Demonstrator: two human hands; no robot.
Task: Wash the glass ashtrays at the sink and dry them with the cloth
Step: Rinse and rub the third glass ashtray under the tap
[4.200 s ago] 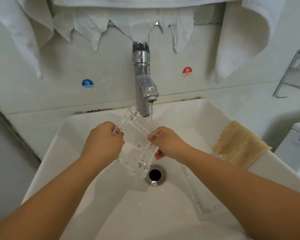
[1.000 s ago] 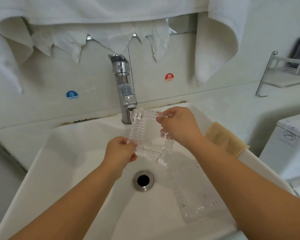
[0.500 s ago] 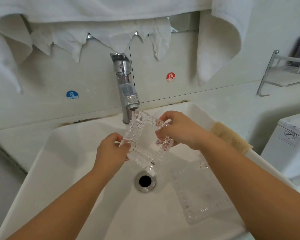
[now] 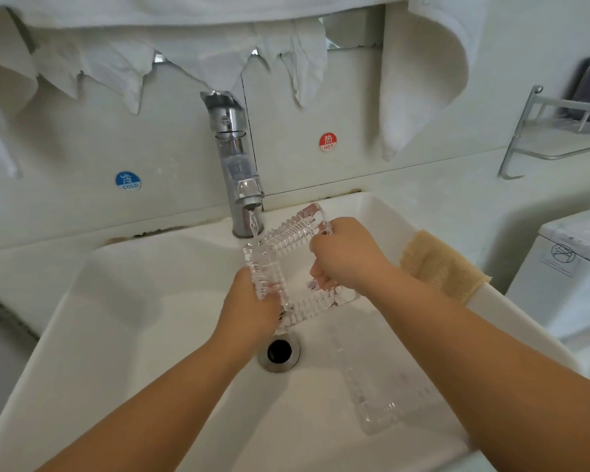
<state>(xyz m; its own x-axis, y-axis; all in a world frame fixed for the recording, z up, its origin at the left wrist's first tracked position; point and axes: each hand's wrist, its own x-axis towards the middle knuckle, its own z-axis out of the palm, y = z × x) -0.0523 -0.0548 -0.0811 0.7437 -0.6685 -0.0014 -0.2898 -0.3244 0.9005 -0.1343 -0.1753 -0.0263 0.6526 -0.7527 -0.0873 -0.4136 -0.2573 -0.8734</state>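
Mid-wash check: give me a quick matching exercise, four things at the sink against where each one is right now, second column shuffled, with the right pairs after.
Things:
1. held ashtray
2. second ashtray
3. tan cloth
4. blue COLD sticker

Places:
A. on the wall left of the tap
B. draped over the sink's right rim
C. lying in the basin, right of the drain
D. under the running water, gripped by the left hand and right hand

Pairs: 1-D, 2-C, 3-B, 4-A
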